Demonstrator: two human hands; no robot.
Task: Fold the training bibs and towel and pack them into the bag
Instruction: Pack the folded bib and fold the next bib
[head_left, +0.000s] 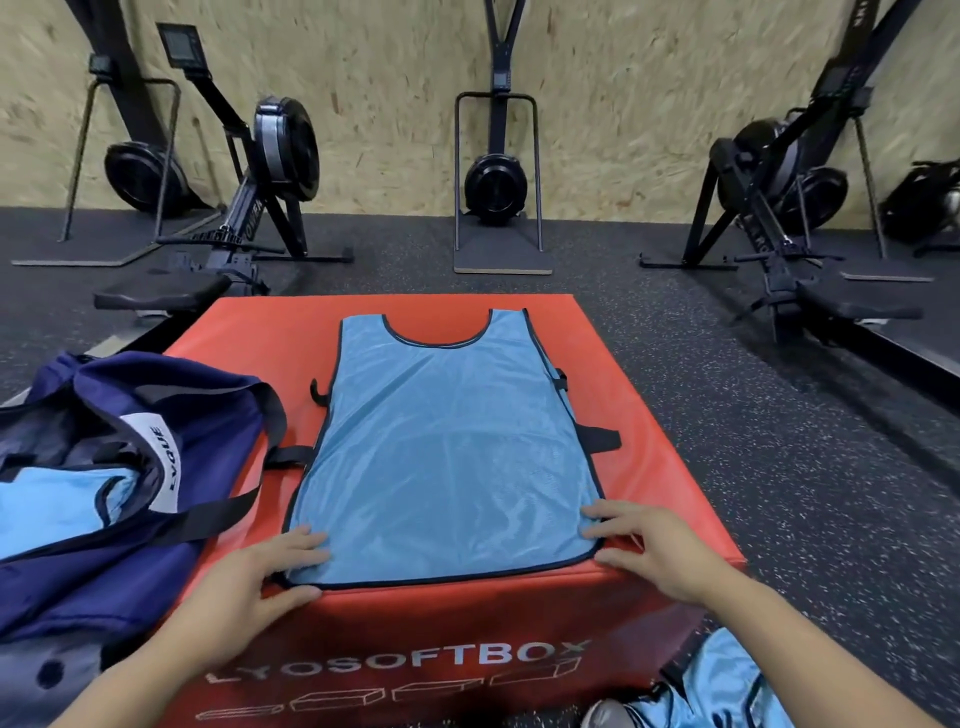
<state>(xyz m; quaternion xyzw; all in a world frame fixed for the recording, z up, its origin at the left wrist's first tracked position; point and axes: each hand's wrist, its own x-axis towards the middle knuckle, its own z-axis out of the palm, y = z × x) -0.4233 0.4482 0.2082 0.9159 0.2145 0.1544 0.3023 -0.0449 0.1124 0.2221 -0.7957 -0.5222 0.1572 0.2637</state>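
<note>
A light blue mesh training bib (441, 441) with dark trim lies spread flat on top of a red soft box (249, 338), neck hole facing away. My left hand (260, 571) holds its near left corner, fingers on the mesh and thumb at the hem. My right hand (649, 545) holds the near right corner the same way. A navy bag (93, 571) sits open at the box's left side, with a folded light blue bib (47, 504) inside it. More light blue bib fabric (727, 686) lies on the floor at the bottom right.
Black rowing machines (270, 171) and a ski trainer (496, 176) stand along the chipboard wall behind the box. Dark speckled rubber floor (779, 467) surrounds the box. A shoe (605, 714) shows at the bottom edge.
</note>
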